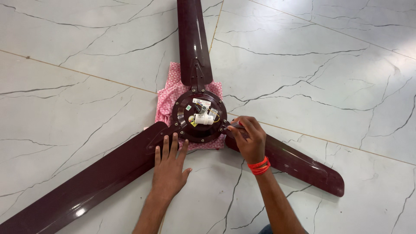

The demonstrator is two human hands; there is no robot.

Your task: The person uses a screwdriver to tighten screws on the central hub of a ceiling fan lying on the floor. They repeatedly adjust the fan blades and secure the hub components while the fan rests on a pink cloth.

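On the pale marble floor, veined with dark lines, a maroon ceiling fan lies flat with its round motor hub resting on a pink patterned cloth. Three blades spread from the hub: the upper blade runs toward the top of the view, the left blade reaches down to the lower left corner, and the right blade stretches toward the lower right. In the hub's middle sits a short white cylinder among coloured wires and small labels. The left hand lies open and flat, fingers spread, pressing on the root of the left blade just beside the hub; it grips nothing. The right hand, with an orange band at the wrist, is curled closed at the hub's right edge where the right blade joins; a thin greyish object seems to be pinched in its fingers, but it is too hidden to say what it is. The fan looks heavy at the hub, where the motor sits, and stiff and fairly light along the blades, which are thin glossy sheet and probably slippery and easy to bend or scratch. It would most safely be held by the hub rim or the sturdy blade brackets near it, not by the blade tips, and the wires and white part in the centre look delicate enough to leave alone.
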